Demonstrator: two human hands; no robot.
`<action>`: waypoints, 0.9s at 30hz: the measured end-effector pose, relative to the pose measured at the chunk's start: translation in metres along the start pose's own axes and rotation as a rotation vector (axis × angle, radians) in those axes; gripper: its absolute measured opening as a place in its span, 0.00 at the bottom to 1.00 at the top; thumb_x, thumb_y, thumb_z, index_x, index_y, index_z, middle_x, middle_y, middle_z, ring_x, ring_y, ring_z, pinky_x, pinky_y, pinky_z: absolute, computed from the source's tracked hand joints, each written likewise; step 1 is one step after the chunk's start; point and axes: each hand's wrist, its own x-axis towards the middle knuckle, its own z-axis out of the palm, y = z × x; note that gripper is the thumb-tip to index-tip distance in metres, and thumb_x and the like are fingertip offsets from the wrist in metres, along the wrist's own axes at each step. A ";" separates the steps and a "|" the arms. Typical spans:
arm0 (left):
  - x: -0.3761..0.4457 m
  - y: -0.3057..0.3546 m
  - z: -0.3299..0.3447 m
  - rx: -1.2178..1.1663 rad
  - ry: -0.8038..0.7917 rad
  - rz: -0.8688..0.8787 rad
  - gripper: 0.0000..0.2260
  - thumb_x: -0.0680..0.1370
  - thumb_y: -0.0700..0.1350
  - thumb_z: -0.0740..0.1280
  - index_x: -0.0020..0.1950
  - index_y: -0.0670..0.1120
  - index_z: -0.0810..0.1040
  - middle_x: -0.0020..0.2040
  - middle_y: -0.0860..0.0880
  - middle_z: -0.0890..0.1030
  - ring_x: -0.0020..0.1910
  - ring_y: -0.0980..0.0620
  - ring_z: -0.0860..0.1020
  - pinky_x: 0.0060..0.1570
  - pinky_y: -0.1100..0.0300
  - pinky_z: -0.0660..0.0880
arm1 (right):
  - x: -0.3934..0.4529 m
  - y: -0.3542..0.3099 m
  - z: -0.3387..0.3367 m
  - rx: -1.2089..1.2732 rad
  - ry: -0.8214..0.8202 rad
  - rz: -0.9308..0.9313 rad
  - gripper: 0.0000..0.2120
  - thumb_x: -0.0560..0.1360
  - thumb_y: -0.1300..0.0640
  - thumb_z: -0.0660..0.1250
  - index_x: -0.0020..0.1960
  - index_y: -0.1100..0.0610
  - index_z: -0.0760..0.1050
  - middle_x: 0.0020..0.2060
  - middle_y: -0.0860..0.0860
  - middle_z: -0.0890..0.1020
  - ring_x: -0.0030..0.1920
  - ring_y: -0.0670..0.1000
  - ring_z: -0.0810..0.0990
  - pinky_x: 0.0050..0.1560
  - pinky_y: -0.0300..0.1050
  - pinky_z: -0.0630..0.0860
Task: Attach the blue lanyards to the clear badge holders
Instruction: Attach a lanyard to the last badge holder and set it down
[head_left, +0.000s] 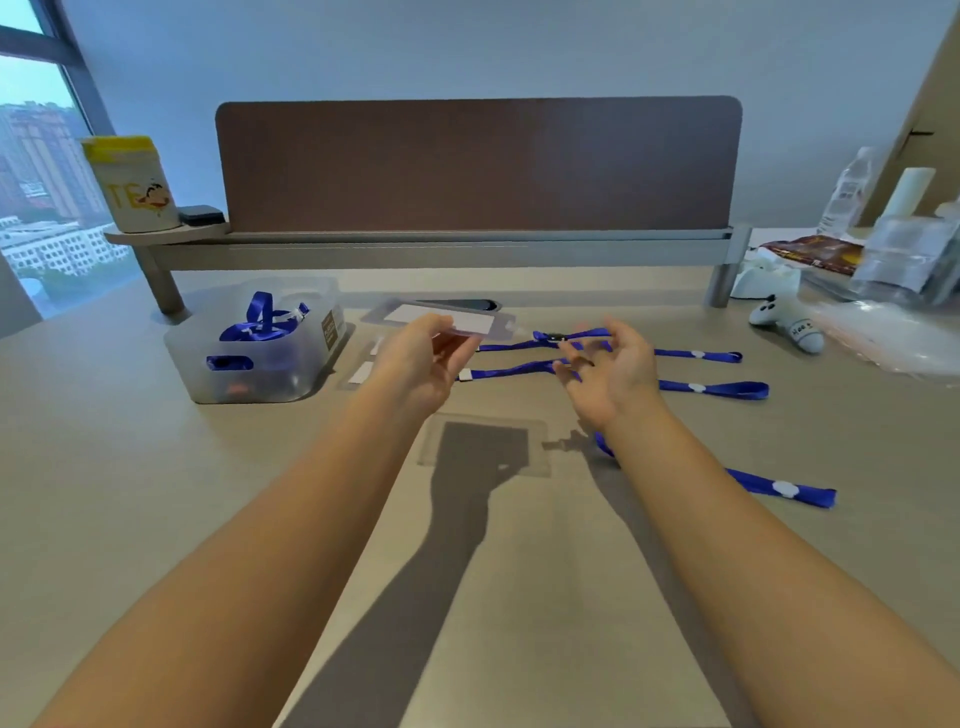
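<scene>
My left hand (415, 364) holds a clear badge holder (447, 318) with a white card inside, lifted above the desk. My right hand (613, 369) hovers with fingers spread over two blue lanyards (701, 387) stretched across the desk; whether it touches one, I cannot tell. A third blue lanyard (779, 488) lies nearer me, clipped to a clear badge holder (483, 444) that lies flat. More clear holders (363, 371) rest behind my left hand.
A translucent bin (249, 374) with several blue lanyards stands at the left. A brown divider panel (478, 166) runs along the back. A small white plush toy (789, 325), plastic bags (904, 270) and a bottle crowd the right. A cup (132, 182) sits on the left shelf.
</scene>
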 end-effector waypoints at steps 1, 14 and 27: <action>0.000 -0.005 0.005 -0.001 -0.016 -0.015 0.07 0.77 0.35 0.60 0.39 0.40 0.70 0.39 0.44 0.74 0.39 0.50 0.76 0.41 0.64 0.77 | 0.004 -0.011 -0.006 -0.025 0.047 -0.038 0.14 0.79 0.52 0.55 0.57 0.60 0.71 0.57 0.54 0.75 0.53 0.51 0.76 0.49 0.44 0.72; 0.000 -0.064 0.103 -0.099 -0.170 -0.139 0.13 0.77 0.38 0.61 0.61 0.39 0.69 0.53 0.43 0.75 0.49 0.48 0.76 0.47 0.60 0.76 | -0.010 -0.148 -0.043 -0.327 0.417 -0.538 0.08 0.77 0.66 0.58 0.42 0.56 0.71 0.43 0.51 0.81 0.49 0.52 0.78 0.58 0.47 0.75; 0.028 -0.033 -0.053 0.015 0.186 -0.015 0.17 0.77 0.34 0.60 0.66 0.36 0.66 0.48 0.42 0.76 0.44 0.49 0.77 0.43 0.58 0.80 | 0.029 0.011 -0.024 -0.340 0.240 0.014 0.09 0.77 0.67 0.56 0.55 0.64 0.71 0.61 0.63 0.77 0.59 0.59 0.79 0.50 0.46 0.72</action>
